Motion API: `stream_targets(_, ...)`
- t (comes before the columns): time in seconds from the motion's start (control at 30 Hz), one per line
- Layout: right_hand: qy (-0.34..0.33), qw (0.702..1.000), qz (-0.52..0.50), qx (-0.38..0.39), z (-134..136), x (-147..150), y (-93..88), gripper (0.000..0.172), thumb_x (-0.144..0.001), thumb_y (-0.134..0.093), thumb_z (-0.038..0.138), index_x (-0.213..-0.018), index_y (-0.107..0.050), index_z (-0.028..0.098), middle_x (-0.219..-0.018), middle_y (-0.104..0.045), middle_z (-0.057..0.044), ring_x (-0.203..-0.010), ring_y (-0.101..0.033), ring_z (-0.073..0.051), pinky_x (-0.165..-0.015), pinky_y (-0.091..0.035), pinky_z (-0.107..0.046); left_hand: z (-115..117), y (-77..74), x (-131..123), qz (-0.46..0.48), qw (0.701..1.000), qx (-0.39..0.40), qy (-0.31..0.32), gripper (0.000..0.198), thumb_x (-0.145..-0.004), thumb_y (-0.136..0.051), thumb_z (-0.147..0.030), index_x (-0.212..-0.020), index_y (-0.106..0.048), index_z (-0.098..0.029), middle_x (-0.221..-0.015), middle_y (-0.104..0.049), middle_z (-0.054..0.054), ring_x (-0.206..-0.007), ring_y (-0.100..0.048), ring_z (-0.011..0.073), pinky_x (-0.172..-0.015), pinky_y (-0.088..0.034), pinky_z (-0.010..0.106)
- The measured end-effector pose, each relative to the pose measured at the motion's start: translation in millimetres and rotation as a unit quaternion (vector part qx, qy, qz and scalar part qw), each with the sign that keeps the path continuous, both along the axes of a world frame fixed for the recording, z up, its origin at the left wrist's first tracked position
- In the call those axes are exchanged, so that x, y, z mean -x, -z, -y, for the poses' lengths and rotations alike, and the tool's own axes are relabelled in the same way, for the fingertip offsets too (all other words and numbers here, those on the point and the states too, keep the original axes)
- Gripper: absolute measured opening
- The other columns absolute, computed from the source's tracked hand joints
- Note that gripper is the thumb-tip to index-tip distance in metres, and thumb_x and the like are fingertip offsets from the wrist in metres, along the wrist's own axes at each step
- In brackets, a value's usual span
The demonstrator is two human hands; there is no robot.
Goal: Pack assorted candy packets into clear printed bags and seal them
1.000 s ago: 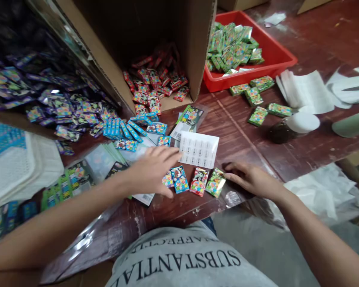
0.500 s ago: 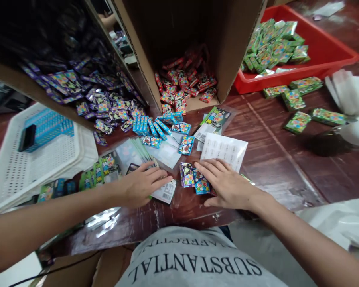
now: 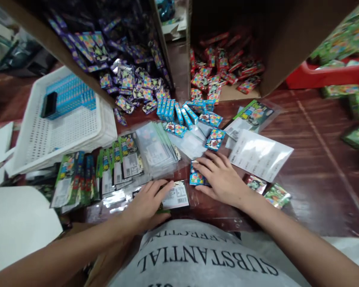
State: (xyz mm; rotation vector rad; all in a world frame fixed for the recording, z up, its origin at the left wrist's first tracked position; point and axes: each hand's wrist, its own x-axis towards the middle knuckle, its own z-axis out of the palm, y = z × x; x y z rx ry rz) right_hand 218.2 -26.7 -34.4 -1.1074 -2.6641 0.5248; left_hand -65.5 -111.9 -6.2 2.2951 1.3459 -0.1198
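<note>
My left hand is closed on a flat printed packet with a barcode, which lies near the table's front edge; the fingers cover much of it. To the right, my right hand has its fingers and thumb curled over a small blue candy box, which is partly hidden. By my right wrist lie a small red box and a green box. Behind the hands are several loose blue boxes and a pile of clear plastic sleeves.
Cardboard boxes hold purple packs and red packs. A white basket stands left, beside rows of printed packets. A white sticker sheet lies right of centre. A red tray of green packs stands at far right.
The view has shifted to the right side less and the left more. My right hand now curls over the blue box; the purple box beside it no longer shows. Red and green boxes are uncovered.
</note>
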Motion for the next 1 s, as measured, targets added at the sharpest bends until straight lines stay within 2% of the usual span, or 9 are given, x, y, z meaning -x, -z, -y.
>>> stream_targets(0.17,-0.034,0.998,-0.043,0.004,17,-16,11.2,0.056,-0.096,-0.060,0.047,-0.143,-0.052,0.017,-0.145,-0.052,-0.020,-0.126,-0.053,-0.036,-0.100,-0.049,-0.055,9,4.1,2,0.029,0.998,-0.012,-0.046,0.084,-0.082,-0.068,-0.027,-0.155,-0.027,-0.019,-0.147,-0.047,0.015,-0.133,-0.046,0.0312,-0.113,-0.040,0.048)
stream_targets(0.27,-0.073,0.993,-0.088,0.031,25,-22,13.5,0.056,-0.097,-0.060,0.043,-0.146,-0.050,0.019,-0.149,-0.050,-0.018,-0.129,-0.053,-0.033,-0.101,-0.049,-0.055,7,6.8,5,0.042,0.998,-0.004,-0.048,0.084,-0.084,-0.067,-0.032,-0.156,-0.026,-0.018,-0.149,-0.045,0.015,-0.135,-0.044,0.0316,-0.115,-0.038,0.049)
stream_targets(0.4,-0.151,0.980,-0.098,0.082,25,-19,13.5,0.058,-0.095,-0.064,0.044,-0.146,-0.052,0.020,-0.150,-0.052,-0.015,-0.136,-0.048,-0.032,-0.107,-0.047,-0.055,4,12.4,6,0.072,0.997,0.013,0.000,0.085,-0.086,-0.067,-0.038,-0.157,-0.025,-0.018,-0.152,-0.043,0.015,-0.137,-0.041,0.0323,-0.118,-0.035,0.050)
stream_targets(0.47,-0.160,0.978,-0.093,0.092,22,-15,13.4,0.057,-0.094,-0.064,0.044,-0.145,-0.053,0.019,-0.151,-0.052,-0.015,-0.138,-0.048,-0.031,-0.109,-0.047,-0.055,3,15.0,3,0.085,0.996,0.014,0.009,0.085,-0.086,-0.066,-0.041,-0.157,-0.025,-0.017,-0.151,-0.043,0.015,-0.138,-0.040,0.0326,-0.118,-0.035,0.050)
stream_targets(0.53,-0.149,0.980,-0.093,0.096,18,-13,12.3,0.060,-0.095,-0.064,0.045,-0.148,-0.050,0.020,-0.153,-0.051,-0.015,-0.139,-0.047,-0.031,-0.110,-0.046,-0.055,2,16.6,-3,0.084,0.996,0.004,-0.012,0.086,-0.085,-0.067,-0.040,-0.157,-0.026,-0.018,-0.150,-0.044,0.014,-0.137,-0.041,0.0323,-0.117,-0.037,0.050)
stream_targets(0.6,-0.135,0.983,-0.089,0.091,15,-17,8.6,0.077,-0.091,-0.066,0.053,-0.155,-0.039,0.019,-0.158,-0.043,-0.018,-0.143,-0.043,-0.032,-0.113,-0.043,-0.058,1,16.8,-9,0.073,0.996,-0.007,-0.040,0.085,-0.084,-0.068,-0.036,-0.157,-0.027,-0.020,-0.149,-0.045,0.013,-0.136,-0.042,0.0319,-0.117,-0.037,0.049)
stream_targets(0.7,-0.116,0.989,-0.045,0.074,12,-32,-1.7,0.103,-0.080,-0.072,0.067,-0.159,-0.028,0.017,-0.163,-0.033,-0.021,-0.148,-0.034,-0.040,-0.119,-0.029,-0.067,0,15.6,-15,0.060,0.997,-0.009,-0.057,0.083,-0.084,-0.067,-0.033,-0.156,-0.028,-0.021,-0.148,-0.045,0.012,-0.136,-0.043,0.0311,-0.117,-0.037,0.048)
stream_targets(0.83,-0.114,0.991,-0.013,0.074,8,-49,-9.6,0.084,-0.085,-0.074,0.046,-0.156,-0.035,0.022,-0.146,-0.056,-0.014,-0.139,-0.046,-0.036,-0.122,-0.018,-0.069,0,16.0,-22,0.068,0.997,-0.006,-0.041,0.083,-0.083,-0.068,-0.032,-0.155,-0.028,-0.020,-0.149,-0.045,0.012,-0.136,-0.042,0.0307,-0.118,-0.036,0.048)
stream_targets(1.0,-0.106,0.990,-0.049,0.081,8,-47,-2.4,0.080,-0.085,-0.074,0.038,-0.154,-0.037,0.024,-0.142,-0.059,-0.012,-0.135,-0.050,-0.034,-0.123,-0.015,-0.069,-4,19.0,-35,0.091,0.995,-0.001,-0.028,0.086,-0.083,-0.069,-0.032,-0.156,-0.025,-0.024,-0.147,-0.045,0.012,-0.136,-0.042,0.0323,-0.117,-0.036,0.051)
